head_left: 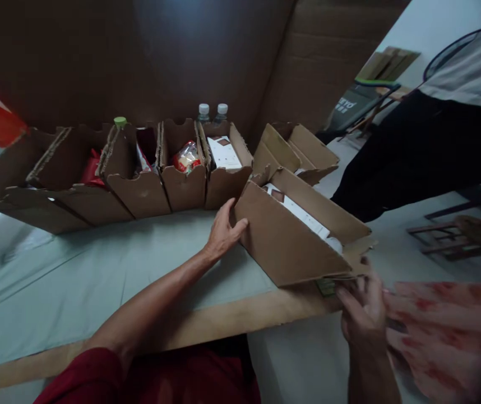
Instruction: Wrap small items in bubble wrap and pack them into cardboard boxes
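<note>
My left hand (226, 229) grips the rear left edge of a cardboard bin (291, 241), its thumb along the side wall. My right hand (364, 306) holds the bin's front right corner from below; some of its fingertips are hidden under the cardboard. The bin has slanted walls and sits turned at an angle by the table's right edge. Inside it lies a white box (301, 216) with a brown mark, and a round white thing (333, 244) near the front. A small green item (325, 287) shows beneath the bin, too covered to name.
Several cardboard bins (137, 196) stand in a row on the cloth-covered table (173, 241), holding packets and a white box (224, 152). Two bottles (213, 112) rise behind. Another bin (314, 154) is back right. A person (412, 134) stands close by; a stool (471, 233) is beyond.
</note>
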Tool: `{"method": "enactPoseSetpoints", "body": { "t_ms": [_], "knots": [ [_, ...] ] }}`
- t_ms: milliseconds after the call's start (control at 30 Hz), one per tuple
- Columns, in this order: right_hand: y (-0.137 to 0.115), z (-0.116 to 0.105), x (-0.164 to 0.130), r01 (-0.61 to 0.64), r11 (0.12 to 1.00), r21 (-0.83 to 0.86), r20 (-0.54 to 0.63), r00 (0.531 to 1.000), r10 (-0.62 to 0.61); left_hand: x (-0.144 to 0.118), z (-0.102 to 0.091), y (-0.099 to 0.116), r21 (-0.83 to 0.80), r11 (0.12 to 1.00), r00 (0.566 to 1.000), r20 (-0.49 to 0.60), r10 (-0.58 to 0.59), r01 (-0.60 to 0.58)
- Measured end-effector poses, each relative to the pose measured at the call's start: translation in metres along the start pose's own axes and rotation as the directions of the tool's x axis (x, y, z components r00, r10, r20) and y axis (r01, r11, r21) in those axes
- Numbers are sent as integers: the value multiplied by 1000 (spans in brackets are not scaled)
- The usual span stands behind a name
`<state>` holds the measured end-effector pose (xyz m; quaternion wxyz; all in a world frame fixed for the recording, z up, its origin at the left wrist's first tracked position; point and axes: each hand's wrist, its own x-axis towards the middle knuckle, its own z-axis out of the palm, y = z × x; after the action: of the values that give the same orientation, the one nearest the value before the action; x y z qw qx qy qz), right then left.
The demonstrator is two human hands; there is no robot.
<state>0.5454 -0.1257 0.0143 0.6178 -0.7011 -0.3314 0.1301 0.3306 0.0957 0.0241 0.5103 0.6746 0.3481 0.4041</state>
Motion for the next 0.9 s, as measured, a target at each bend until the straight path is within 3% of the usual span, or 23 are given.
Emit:
{"method": "enactPoseSetpoints", "body": {
  "t_ms": [67,100,233,367,700,800,900],
  "knots": [
    [14,-4,21,-12,996,-85,91,996,20,-18,11,-2,101,995,995,-100,11,-1],
    [20,-3,30,-12,992,-129,143,989,31,-29,18,-3,126,992,996,-85,25,-14],
    [32,6,45,-32,979,-203,252,964,84,-56,44,0,133,990,990,139,17,-36],
    [31,17,45,-54,980,-192,269,957,105,-37,60,2,128,991,979,204,5,-32],
    [22,50,62,23,984,-174,298,954,30,-4,58,-14,60,998,988,155,21,-31],
    [13,67,77,41,951,-308,305,950,58,5,53,-16,69,998,992,122,8,-16],
    [-2,89,97,113,839,-533,307,949,68,0,42,-18,141,990,988,153,-26,4]
  ]
}}
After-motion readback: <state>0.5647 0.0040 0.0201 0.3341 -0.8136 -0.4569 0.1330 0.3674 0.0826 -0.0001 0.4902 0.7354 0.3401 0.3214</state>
